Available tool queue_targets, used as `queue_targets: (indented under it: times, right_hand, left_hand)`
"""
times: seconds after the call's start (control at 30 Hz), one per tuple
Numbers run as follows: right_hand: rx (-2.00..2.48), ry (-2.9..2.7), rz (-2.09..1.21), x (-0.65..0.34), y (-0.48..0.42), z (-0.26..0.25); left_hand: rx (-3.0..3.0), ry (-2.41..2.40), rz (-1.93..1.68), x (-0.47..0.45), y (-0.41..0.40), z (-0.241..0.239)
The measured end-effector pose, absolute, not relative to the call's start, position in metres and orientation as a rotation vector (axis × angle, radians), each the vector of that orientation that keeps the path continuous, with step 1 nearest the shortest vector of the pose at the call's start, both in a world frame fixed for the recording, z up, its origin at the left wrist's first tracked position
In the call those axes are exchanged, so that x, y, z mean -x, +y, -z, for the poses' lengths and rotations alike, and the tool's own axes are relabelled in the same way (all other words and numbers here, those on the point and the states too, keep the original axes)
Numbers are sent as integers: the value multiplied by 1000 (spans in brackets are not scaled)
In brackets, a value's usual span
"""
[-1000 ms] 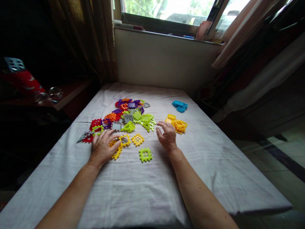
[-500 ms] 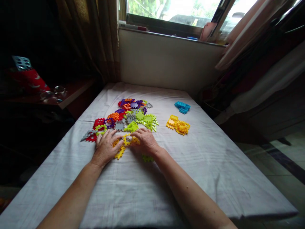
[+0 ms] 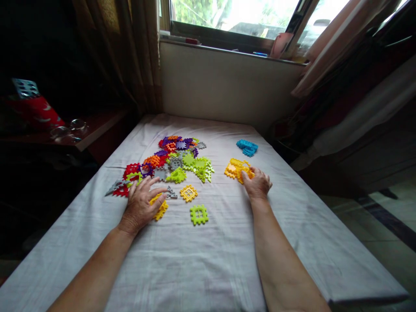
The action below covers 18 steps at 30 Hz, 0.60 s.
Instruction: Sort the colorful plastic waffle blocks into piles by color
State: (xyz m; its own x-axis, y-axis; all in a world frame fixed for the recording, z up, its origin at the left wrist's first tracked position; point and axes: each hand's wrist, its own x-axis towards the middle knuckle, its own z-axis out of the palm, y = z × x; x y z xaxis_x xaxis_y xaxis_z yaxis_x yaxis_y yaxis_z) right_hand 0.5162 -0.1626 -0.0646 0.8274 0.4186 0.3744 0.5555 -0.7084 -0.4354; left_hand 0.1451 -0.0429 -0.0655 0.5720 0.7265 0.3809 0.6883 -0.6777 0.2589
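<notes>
My left hand [image 3: 140, 203] lies flat, fingers apart, on a yellow lattice piece [image 3: 160, 209] on the white sheet [image 3: 195, 260]. Over by the yellow pile [image 3: 232, 168], my right hand [image 3: 258, 184] has its fingers curled on a yellow piece [image 3: 247, 173] at the pile's near edge. Between the hands lie a yellow square piece [image 3: 189, 193], a green square piece [image 3: 199, 214] and a small grey piece [image 3: 171, 193]. A mixed pile of red, purple, orange, grey and green pieces [image 3: 173, 157] sits beyond my left hand. A small blue pile [image 3: 247, 147] lies further back on the right.
The sheet's right edge [image 3: 357, 260] drops to the floor. A low wall and window sill [image 3: 227, 47] stand at the far end, curtains on both sides. A dark side table [image 3: 84, 130] with glass items [image 3: 66, 130] and a red thing [image 3: 35, 113] is at the left.
My right hand has moved from the loose yellow pieces in the middle to the yellow pile on the right. One yellow piece is gone from the middle. The left hand has barely moved.
</notes>
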Motion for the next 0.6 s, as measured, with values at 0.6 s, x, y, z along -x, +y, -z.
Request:
queue_targets:
  times: [0.6]
  right_hand:
    - [2055,-1837,-38,-376,-144,46]
  left_hand:
    - [-2573,1401,-876,-122,-19,72]
